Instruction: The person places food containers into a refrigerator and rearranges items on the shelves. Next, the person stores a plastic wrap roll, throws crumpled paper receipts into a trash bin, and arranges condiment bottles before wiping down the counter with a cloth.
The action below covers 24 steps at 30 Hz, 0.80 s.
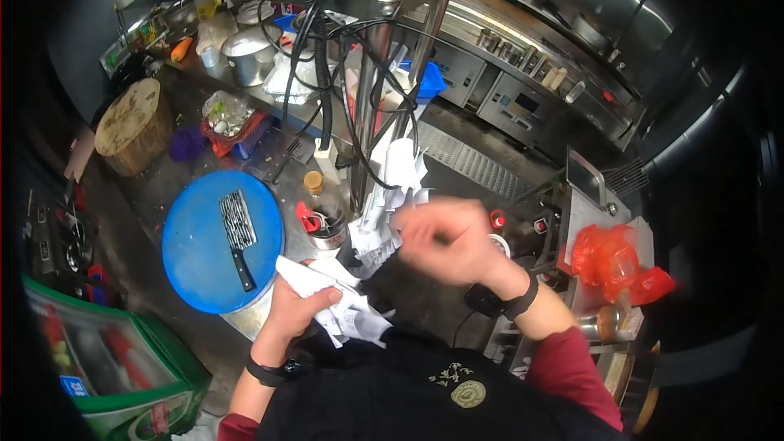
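A bunch of white paper receipts (347,310) is in my left hand (296,309), with the thumb pressed on top of them. My right hand (447,241) is raised beside another cluster of white receipts (377,224) at the metal post. Motion smears its fingers, so whether they hold a slip cannot be made out. A dark sauce bottle (327,216) with a tan cap stands between the two groups of paper. Left of it, a cleaver (238,237) with a black handle lies on a round blue cutting board (192,237).
Black cables (322,73) hang around the metal post (380,57). A wooden chopping block (135,126) and a lidded pot (250,55) stand at the back left. Red plastic bags (604,253) lie on the right. A green-framed glass-top cooler (114,359) is at the lower left.
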Each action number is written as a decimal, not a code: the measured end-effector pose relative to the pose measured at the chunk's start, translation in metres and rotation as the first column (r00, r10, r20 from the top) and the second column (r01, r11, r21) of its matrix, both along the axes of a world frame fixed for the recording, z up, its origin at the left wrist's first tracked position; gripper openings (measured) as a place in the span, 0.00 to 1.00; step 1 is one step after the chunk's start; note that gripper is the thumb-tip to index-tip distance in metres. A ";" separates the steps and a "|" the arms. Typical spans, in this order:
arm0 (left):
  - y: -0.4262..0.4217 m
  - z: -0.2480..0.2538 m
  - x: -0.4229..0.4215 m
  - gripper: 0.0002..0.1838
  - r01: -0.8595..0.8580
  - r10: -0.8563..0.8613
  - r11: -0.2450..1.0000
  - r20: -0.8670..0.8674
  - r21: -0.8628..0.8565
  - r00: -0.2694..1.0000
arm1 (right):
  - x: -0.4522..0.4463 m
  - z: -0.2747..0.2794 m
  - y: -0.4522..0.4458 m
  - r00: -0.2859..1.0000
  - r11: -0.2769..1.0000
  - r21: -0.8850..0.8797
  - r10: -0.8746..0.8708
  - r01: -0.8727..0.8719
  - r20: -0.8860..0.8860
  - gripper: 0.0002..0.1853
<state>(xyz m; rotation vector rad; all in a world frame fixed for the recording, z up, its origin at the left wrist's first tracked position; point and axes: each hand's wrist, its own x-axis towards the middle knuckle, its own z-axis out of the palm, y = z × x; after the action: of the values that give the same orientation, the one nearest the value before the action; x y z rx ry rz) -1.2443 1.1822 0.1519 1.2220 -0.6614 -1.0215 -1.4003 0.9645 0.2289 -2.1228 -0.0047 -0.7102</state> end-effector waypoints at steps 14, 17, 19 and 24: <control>-0.117 0.016 0.022 0.44 0.314 -0.149 0.921 0.538 -0.230 0.830 | 0.016 -0.048 -0.022 0.919 0.921 -0.039 -0.389 0.388 -0.056 0.23; -0.130 0.021 0.012 0.40 0.397 -0.283 0.886 0.398 -0.240 0.873 | 0.011 -0.053 -0.022 0.922 0.918 -0.099 -0.386 0.383 -0.011 0.21; -0.136 0.021 0.005 0.28 0.188 -0.028 0.930 0.450 -0.315 0.893 | 0.006 -0.054 -0.023 0.944 0.929 -0.173 -0.328 0.326 0.018 0.21; -0.131 -0.002 0.001 0.16 0.070 0.026 0.968 0.375 -0.239 0.927 | -0.008 -0.088 -0.017 0.913 0.907 -0.107 -0.401 0.406 0.072 0.19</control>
<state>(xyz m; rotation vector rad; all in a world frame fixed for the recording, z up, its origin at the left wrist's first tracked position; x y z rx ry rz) -1.2431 1.0508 0.1497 1.1977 -1.0727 -0.6979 -1.4085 0.9477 0.1407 -2.2453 0.3867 -1.0259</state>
